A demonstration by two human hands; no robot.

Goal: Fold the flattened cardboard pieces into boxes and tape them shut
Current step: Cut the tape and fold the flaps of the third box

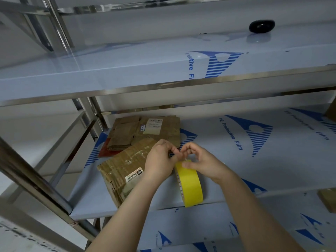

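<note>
A yellow tape roll [190, 184] stands on edge over the front of the middle shelf [245, 170]. My right hand [198, 159] curls over the roll's top and holds it. My left hand [160, 159] pinches at the tape's loose end by the roll's top, fingertips meeting those of the right hand. Just left of the roll lies a brown cardboard box [123, 168] with a white label, partly under my left wrist. Behind it sits a stack of flattened cardboard pieces [143, 132] with a label on top.
A red flat sheet [107, 151] lies under the cardboard stack. A black rounded object [261, 26] rests on the upper shelf [127, 70]. Steel rack posts [36, 182] stand at left. Cardboard edges [329, 199] show at far right. The shelves wear blue-printed protective film.
</note>
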